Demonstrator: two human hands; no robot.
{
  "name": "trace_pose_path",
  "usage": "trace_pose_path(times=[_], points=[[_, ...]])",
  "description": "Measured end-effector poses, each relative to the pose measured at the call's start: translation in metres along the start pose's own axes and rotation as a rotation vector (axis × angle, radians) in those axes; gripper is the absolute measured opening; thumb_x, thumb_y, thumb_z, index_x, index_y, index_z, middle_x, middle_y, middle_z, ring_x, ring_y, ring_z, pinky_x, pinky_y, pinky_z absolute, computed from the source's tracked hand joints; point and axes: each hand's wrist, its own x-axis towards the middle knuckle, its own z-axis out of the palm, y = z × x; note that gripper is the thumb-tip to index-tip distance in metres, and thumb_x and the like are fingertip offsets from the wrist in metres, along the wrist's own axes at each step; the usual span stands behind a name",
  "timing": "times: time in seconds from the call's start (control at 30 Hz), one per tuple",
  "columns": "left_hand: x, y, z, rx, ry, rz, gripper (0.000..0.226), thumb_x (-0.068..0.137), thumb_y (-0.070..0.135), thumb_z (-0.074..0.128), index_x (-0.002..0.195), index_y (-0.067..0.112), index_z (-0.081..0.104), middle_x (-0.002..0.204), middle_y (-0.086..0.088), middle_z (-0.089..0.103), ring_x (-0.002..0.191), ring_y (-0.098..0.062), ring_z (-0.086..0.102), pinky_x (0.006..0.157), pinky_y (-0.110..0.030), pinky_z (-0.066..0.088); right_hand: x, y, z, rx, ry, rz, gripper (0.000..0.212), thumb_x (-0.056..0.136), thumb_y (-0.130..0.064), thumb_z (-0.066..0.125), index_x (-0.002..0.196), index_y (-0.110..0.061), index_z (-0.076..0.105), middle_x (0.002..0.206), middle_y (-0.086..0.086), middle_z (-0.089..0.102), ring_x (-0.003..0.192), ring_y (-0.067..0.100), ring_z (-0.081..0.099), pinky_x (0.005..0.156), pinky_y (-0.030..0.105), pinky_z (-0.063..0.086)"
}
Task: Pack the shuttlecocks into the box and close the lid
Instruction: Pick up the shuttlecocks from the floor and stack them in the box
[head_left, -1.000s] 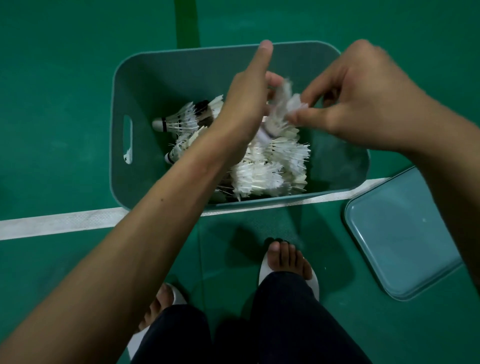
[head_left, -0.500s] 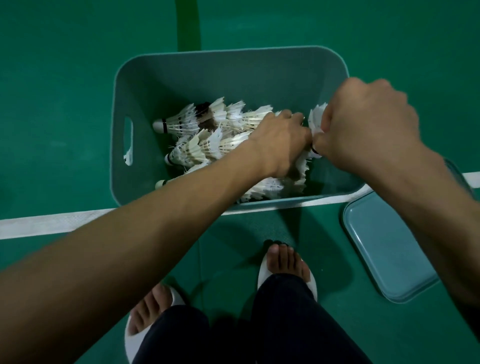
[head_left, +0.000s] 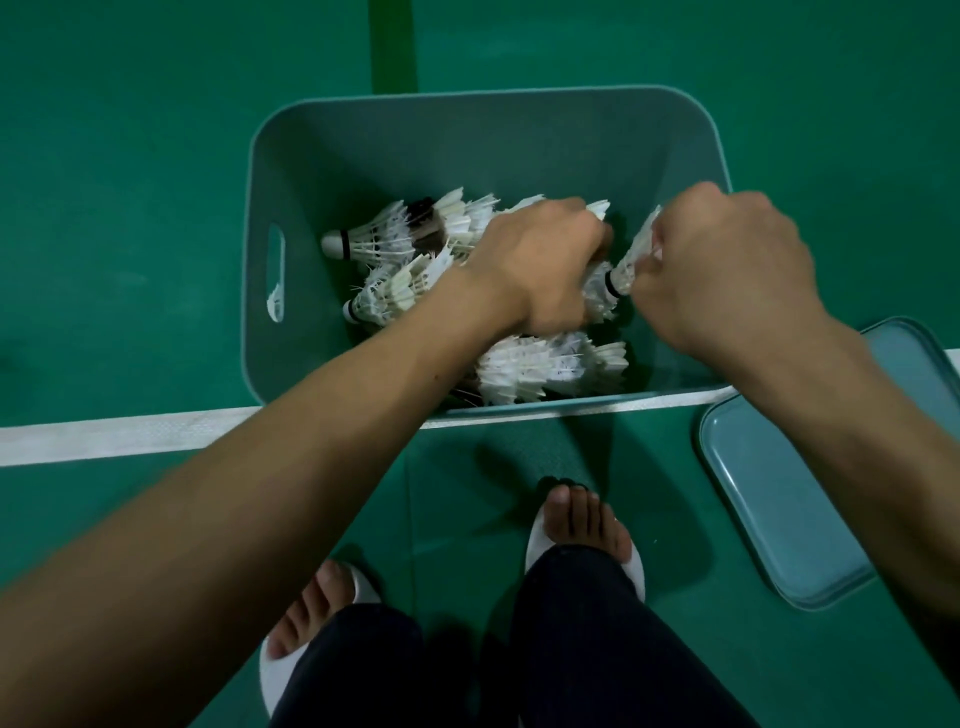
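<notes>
Both hands have dropped into the grey-green rectangular plastic box (head_left: 467, 140) holding the white feather shuttlecocks (head_left: 524, 371). I see the right hand (head_left: 727, 265) pinching one shuttlecock (head_left: 631, 257); whether the left hand (head_left: 540, 265) grips anything, I cannot tell.

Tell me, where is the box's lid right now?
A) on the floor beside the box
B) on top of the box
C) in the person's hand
A: the lid lies flat on the green floor, to the right of the open box.
</notes>
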Motion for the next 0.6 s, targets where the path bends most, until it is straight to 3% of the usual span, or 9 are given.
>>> trace_pose_path(times=[0.1,0.23,0.33,0.47,0.6], points=[[-0.002,-0.003,-0.001,-0.031,0.036,-0.01,0.024,0.078,0.035,0.072,0.092,0.018,0.063,0.098,-0.002,0.056,0.088,-0.025,0.055,0.066,-0.035,0.041,0.005,0.001,0.009,0.111,-0.087,0.023,0.011,0.089,-0.016,0.058,0.083,-0.007,0.058,0.083,0.018,0.05,0.08,0.037,0.045,0.072,0.035,0.039],[-0.005,-0.008,-0.005,-0.072,0.042,-0.015,0.027,0.078,0.034,0.072,0.1,0.018,0.066,0.105,-0.002,0.059,0.095,-0.025,0.057,0.074,-0.039,0.051,0.015,0.003,0.018,0.228,-0.114,0.052,0.02,0.088,-0.015,0.055,0.07,-0.006,0.053,0.07,0.014,0.056,0.077,0.038,0.055,0.069,0.035,0.046],[-0.006,-0.012,-0.007,-0.084,0.037,-0.025,0.034,0.077,0.031,0.072,0.108,0.019,0.067,0.109,-0.002,0.064,0.101,-0.027,0.06,0.08,-0.042,0.054,0.02,-0.002,0.023,0.375,-0.233,0.097,0.017,0.088,-0.009,0.049,0.076,-0.002,0.059,0.072,0.022,0.069,0.07,0.04,0.071,0.072,0.05,0.063],[-0.01,-0.016,-0.009,-0.121,0.046,-0.037,0.043,0.079,0.029,0.074,0.121,0.024,0.065,0.114,0.001,0.069,0.108,-0.024,0.063,0.085,-0.043,0.055,0.026,-0.005,0.029,0.441,-0.328,0.163,0.015,0.093,-0.002,0.046,0.083,0.0,0.057,0.079,0.025,0.069,0.07,0.041,0.074,0.069,0.055,0.063],[-0.02,-0.017,-0.021,-0.206,0.112,-0.045,0.035,0.078,0.023,0.074,0.113,0.023,0.069,0.106,0.007,0.07,0.1,-0.015,0.064,0.084,-0.038,0.056,0.027,-0.005,0.029,0.417,-0.286,0.176,0.018,0.091,-0.005,0.052,0.078,-0.003,0.064,0.067,0.018,0.071,0.065,0.033,0.075,0.069,0.045,0.064]])
